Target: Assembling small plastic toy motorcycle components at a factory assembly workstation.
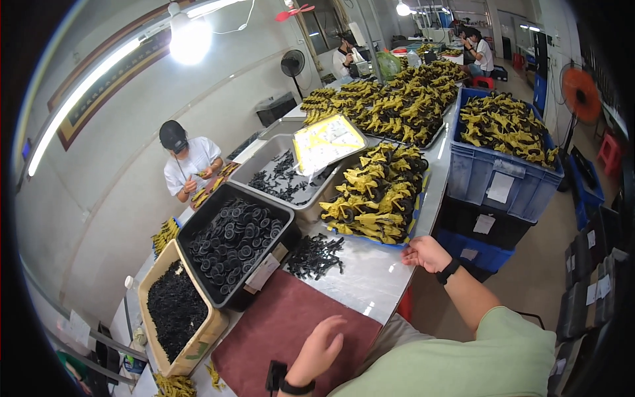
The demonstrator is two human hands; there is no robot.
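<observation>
My right hand (426,255) is at the near corner of a blue tray (387,243), its fingers closed on the edge. Yellow-and-black plastic pieces (380,195) with wheels, like small toy motorbikes, are heaped on this tray. Over a maroon cloth (278,324) on the near part of the table, my left hand (321,347) is open, with fingers loosely bent and nothing in them. A loose pile of small black plastic parts (314,257) lies between the cloth and the tray.
Left of the cloth stand a black bin (291,228) of small wheels and a cream bin (215,324) of tiny black parts. A grey bin (307,208) is behind. Stacked crates, topped by a full blue crate (506,185), stand right. A person (188,162) works across the table.
</observation>
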